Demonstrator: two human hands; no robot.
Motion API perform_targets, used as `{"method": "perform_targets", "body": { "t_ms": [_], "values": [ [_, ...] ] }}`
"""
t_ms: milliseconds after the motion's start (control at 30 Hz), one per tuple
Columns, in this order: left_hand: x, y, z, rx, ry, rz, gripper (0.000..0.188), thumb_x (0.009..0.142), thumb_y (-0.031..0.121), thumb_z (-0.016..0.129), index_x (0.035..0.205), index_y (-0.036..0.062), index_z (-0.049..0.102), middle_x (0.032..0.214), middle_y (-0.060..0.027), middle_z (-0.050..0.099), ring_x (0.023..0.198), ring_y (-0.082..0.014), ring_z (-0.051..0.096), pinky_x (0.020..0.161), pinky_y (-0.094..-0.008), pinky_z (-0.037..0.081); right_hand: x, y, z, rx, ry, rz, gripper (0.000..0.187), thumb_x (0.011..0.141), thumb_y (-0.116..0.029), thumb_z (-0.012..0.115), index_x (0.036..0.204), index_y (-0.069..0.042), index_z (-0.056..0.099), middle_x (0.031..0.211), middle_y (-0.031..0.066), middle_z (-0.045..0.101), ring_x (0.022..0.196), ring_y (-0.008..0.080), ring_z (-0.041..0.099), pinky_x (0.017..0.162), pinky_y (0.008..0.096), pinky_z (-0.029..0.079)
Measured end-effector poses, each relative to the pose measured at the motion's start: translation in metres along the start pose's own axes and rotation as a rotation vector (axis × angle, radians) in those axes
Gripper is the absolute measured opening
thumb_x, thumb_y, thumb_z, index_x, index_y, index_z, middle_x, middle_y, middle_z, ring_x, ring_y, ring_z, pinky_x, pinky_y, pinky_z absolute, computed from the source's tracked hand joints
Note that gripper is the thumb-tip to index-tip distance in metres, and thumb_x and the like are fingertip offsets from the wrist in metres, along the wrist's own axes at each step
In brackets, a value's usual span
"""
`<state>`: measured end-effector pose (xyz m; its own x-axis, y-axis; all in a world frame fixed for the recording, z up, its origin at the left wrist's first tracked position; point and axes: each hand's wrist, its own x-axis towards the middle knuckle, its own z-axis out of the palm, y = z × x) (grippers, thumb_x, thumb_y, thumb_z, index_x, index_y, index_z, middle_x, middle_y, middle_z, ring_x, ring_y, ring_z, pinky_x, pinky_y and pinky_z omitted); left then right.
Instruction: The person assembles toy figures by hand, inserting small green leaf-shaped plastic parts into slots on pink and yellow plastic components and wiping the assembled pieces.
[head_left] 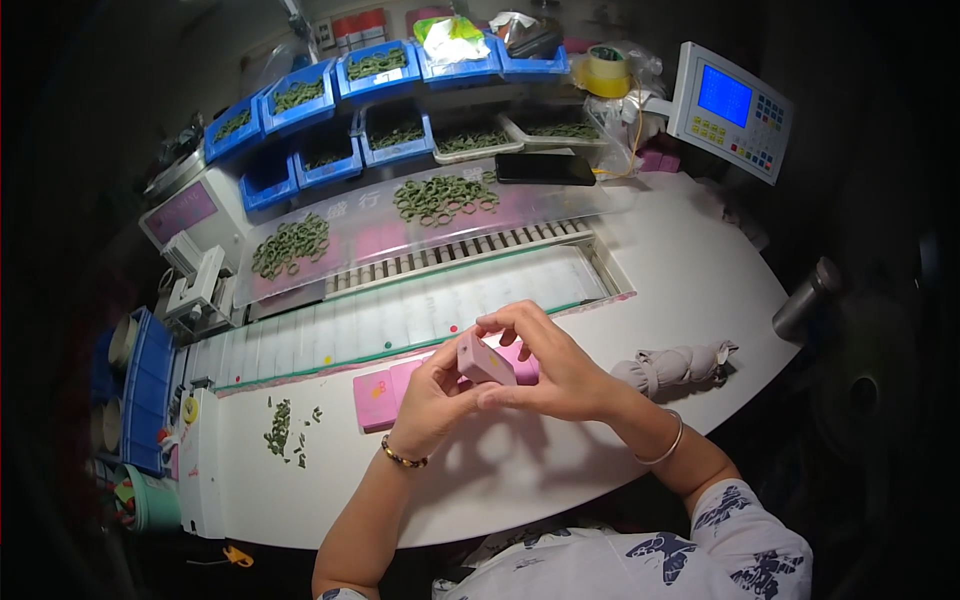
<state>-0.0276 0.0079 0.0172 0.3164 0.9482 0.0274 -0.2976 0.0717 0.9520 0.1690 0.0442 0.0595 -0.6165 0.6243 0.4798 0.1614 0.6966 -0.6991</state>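
Note:
Between my two hands, above the front part of the white table, is a small pink box [485,362], tilted. My left hand [432,400] is closed on its left side, with the thumb reaching under it toward the right. My right hand [560,372] curves around the box from the right, fingers bent over its top and thumb near the left thumb. Several similar pink boxes lie in a row behind and below my hands; the leftmost pink box [376,400] shows a yellow mark. My hands cover part of the row.
Green ring-shaped pieces [445,200] lie in two heaps on a clear sheet. Blue bins [378,75] stand behind. Green scraps [280,432] lie left of the boxes. To the right are a folded grey umbrella [672,370], a metal cylinder [805,298] and a control screen [728,98].

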Motion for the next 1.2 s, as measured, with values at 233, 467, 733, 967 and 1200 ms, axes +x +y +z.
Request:
{"method": "perform_targets", "body": {
  "t_ms": [233, 467, 733, 967, 1200],
  "values": [
    [0.001, -0.002, -0.016, 0.353, -0.119, 0.171, 0.069, 0.081, -0.002, 0.067, 0.145, 0.0033, 0.039, 0.13, -0.0085, 0.042, 0.127, -0.0198, 0.045, 0.105, -0.0329, 0.042, -0.002, 0.02, 0.023, -0.161, 0.012, 0.028, 0.049, 0.083, -0.037, 0.074, 0.111, -0.002, 0.054, 0.098, 0.0141, 0.056, 0.085, 0.0297, 0.059, 0.075, 0.0378, 0.049],
    [0.003, -0.007, -0.004, 0.036, -0.064, 0.061, 0.073, 0.084, -0.002, 0.068, 0.148, 0.002, 0.032, 0.138, -0.008, 0.043, 0.117, -0.0157, 0.051, 0.097, -0.029, 0.045, -0.007, 0.032, 0.016, -0.105, 0.117, 0.03, 0.026, 0.098, -0.022, 0.055, 0.108, 0.002, 0.06, 0.095, 0.0169, 0.063, 0.084, 0.0338, 0.063, 0.077, 0.0398, 0.05],
    [0.004, -0.016, 0.007, 0.039, 0.2, 0.301, 0.057, 0.084, -0.006, 0.067, 0.131, 0.005, 0.036, 0.12, -0.0075, 0.05, 0.109, -0.015, 0.055, 0.091, -0.0284, 0.05, -0.006, 0.033, 0.024, 0.519, 0.398, 0.285, 0.03, 0.096, -0.003, 0.051, 0.126, 0.004, 0.054, 0.108, 0.0168, 0.066, 0.091, 0.0229, 0.066, 0.083, 0.0337, 0.053],
    [0.003, -0.017, -0.005, -0.387, 0.352, 0.125, 0.036, 0.097, 0.04, 0.057, 0.112, 0.0072, 0.054, 0.087, -0.0075, 0.059, 0.076, -0.0153, 0.06, 0.068, -0.028, 0.052, -0.014, 0.014, 0.038, 0.043, -0.069, -0.118, 0.02, 0.085, -0.008, 0.067, 0.105, -0.006, 0.068, 0.108, 0.0109, 0.064, 0.1, 0.0288, 0.06, 0.088, 0.0375, 0.048],
    [0.001, -0.014, -0.006, -0.44, 0.33, 0.045, 0.028, 0.1, 0.034, 0.051, 0.088, 0.0078, 0.048, 0.07, -0.0079, 0.058, 0.053, -0.0129, 0.054, 0.048, -0.0235, 0.045, -0.016, 0.012, 0.039, 0.192, 0.003, -0.107, 0.025, 0.083, -0.009, 0.071, 0.107, -0.006, 0.067, 0.108, 0.0109, 0.065, 0.098, 0.0266, 0.061, 0.082, 0.0353, 0.051]
  ]
}}
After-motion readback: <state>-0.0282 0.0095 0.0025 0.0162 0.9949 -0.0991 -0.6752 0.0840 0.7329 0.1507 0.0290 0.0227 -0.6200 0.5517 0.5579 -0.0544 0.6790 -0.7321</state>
